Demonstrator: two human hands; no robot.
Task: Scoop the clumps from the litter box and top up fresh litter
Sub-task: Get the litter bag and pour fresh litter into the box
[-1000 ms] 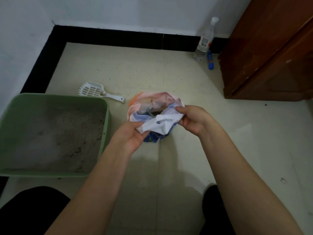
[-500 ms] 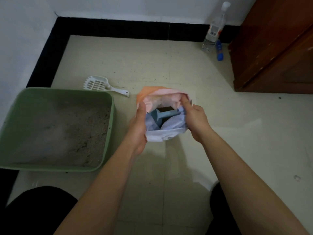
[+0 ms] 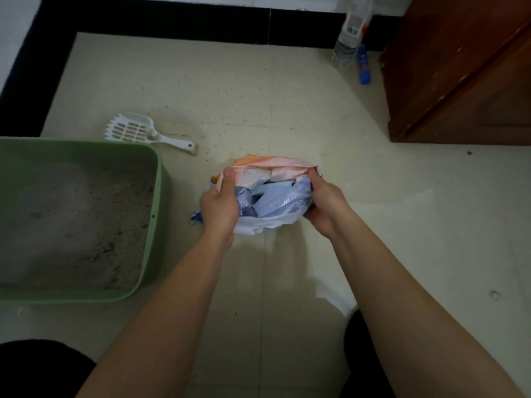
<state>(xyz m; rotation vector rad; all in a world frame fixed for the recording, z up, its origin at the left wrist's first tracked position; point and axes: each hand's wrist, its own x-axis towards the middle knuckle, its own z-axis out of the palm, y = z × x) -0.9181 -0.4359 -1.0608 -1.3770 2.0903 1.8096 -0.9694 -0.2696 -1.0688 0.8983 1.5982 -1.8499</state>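
A litter bag (image 3: 273,175), pink, white and blue, stands on the tiled floor in the middle of the head view. My left hand (image 3: 219,206) grips its left edge with the thumb up on the rim. My right hand (image 3: 321,203) grips the right edge, fingers curled into the plastic. A pale blue scoop (image 3: 275,191) shows inside the bag's mouth. The green litter box (image 3: 152,225) sits at the left, filled with grey-brown litter. Behind the box, a white slotted scoop (image 3: 135,130) lies on the floor.
A brown wooden cabinet (image 3: 459,70) fills the upper right. A clear spray bottle (image 3: 352,33) and a small blue object (image 3: 363,64) stand by the black skirting beside it. My dark-clothed knees show at the bottom corners.
Both hands shifted from pulling the bag's folded top apart to gripping its two sides. The mouth now stands open, showing the blue scoop inside. The view tilted lower.
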